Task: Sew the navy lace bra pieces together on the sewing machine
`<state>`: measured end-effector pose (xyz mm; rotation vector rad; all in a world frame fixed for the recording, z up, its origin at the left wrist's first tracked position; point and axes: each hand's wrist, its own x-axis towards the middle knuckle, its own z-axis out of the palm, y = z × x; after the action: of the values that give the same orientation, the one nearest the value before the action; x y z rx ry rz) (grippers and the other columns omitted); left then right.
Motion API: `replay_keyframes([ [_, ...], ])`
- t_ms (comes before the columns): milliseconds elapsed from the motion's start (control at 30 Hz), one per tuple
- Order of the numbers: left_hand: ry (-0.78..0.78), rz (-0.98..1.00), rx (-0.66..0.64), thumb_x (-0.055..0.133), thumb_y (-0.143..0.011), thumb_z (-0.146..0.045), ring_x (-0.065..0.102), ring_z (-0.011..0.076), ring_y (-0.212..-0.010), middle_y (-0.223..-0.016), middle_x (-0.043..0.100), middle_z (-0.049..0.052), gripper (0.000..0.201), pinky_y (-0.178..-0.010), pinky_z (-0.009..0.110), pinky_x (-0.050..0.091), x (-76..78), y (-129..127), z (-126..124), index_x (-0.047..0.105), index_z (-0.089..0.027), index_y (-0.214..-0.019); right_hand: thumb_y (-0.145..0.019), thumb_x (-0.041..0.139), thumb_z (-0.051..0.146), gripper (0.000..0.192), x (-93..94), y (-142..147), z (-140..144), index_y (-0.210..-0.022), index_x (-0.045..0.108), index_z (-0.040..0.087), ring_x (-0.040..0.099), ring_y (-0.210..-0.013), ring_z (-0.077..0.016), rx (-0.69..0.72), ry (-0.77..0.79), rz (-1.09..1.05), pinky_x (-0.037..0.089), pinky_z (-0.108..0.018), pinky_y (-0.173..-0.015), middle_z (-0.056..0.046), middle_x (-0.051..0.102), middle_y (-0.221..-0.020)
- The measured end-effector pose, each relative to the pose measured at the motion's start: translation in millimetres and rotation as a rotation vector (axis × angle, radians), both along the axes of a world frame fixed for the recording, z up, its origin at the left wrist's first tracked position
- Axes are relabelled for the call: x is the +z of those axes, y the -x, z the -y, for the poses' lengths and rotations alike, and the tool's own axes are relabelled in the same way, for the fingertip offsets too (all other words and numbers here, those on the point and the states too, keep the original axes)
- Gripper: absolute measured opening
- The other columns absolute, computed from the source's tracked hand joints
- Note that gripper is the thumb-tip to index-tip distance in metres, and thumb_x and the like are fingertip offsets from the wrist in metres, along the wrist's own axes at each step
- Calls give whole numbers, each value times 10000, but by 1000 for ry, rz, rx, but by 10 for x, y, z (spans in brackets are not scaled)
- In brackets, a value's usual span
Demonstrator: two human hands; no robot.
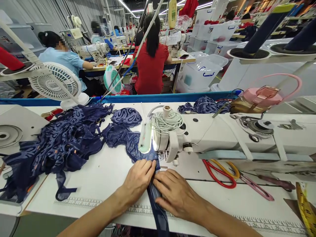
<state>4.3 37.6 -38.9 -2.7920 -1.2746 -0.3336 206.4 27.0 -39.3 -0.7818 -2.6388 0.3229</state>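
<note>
A navy lace bra piece (pixel 139 146) lies at the needle of the white sewing machine (pixel 170 140), its front end under the presser foot area. My left hand (pixel 139 177) pinches its edge just in front of the foot, fingers pressed together. Close beside it, my right hand (pixel 176 192) is closed over a sheer navy fabric strip (pixel 159 214), which runs down past the table's front edge. The fingertips on the cloth are partly hidden. Joined lace cups (pixel 127 117) spread out to the left of the machine head.
A heap of navy lace pieces (pixel 71 138) covers the left side. Red-handled scissors (pixel 219 174), a pink thread snipper (pixel 258 187) and a yellow tape measure (pixel 304 210) lie at right. A pink-lidded bottle (pixel 261 97) stands behind the machine. Co-workers sit beyond a white fan (pixel 56 80).
</note>
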Motion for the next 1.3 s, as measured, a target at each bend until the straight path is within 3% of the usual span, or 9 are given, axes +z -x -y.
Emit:
replay_keyframes([
  [167,43,6,50,399,-961,-89,562,233,-904,-1012,620,96,345,-775,375,493,-45,43,-77,510,-146,-1282,-941,518,275,266,52,-14,-59,-1166,591,155,574,-1037,-224,-6,0,-86,458,-393,-917,-112,642,-1086],
  [333,72,159,-13,382,-902,-22,486,254,-1223,-1270,561,135,453,-1041,451,414,-33,86,-152,501,-152,-1320,-1001,387,234,356,-37,-20,-257,-1298,560,140,616,-880,-235,-300,-185,-19,445,-404,-822,-136,679,-992],
  [467,158,178,-36,361,-891,-7,475,249,-1279,-1335,550,140,519,-1132,537,309,25,126,-172,456,-156,-1379,-990,415,224,357,-113,-5,-324,-1283,588,115,614,-761,-234,-351,-285,113,423,-422,-803,-112,680,-793],
  [733,212,229,-83,379,-931,-49,543,240,-1228,-1349,566,124,464,-1153,589,254,58,182,-373,500,-199,-1354,-984,458,235,275,-26,-25,-205,-1176,637,153,646,-946,-207,-194,-221,-57,437,-396,-936,-117,681,-1147],
  [1067,246,268,-79,370,-960,-95,613,205,-1088,-1197,659,91,426,-1111,498,377,20,234,-431,530,-225,-1334,-984,466,267,292,-22,-50,-181,-1201,622,149,631,-874,-206,-174,-163,-18,417,-408,-923,-130,671,-1159],
  [1300,279,275,-37,353,-987,-130,618,180,-1029,-1178,661,63,421,-1143,473,322,83,225,-537,502,-248,-1362,-992,445,286,308,-19,-52,-185,-1207,612,141,614,-892,-209,-167,-149,-18,377,-435,-964,-126,665,-1161],
])
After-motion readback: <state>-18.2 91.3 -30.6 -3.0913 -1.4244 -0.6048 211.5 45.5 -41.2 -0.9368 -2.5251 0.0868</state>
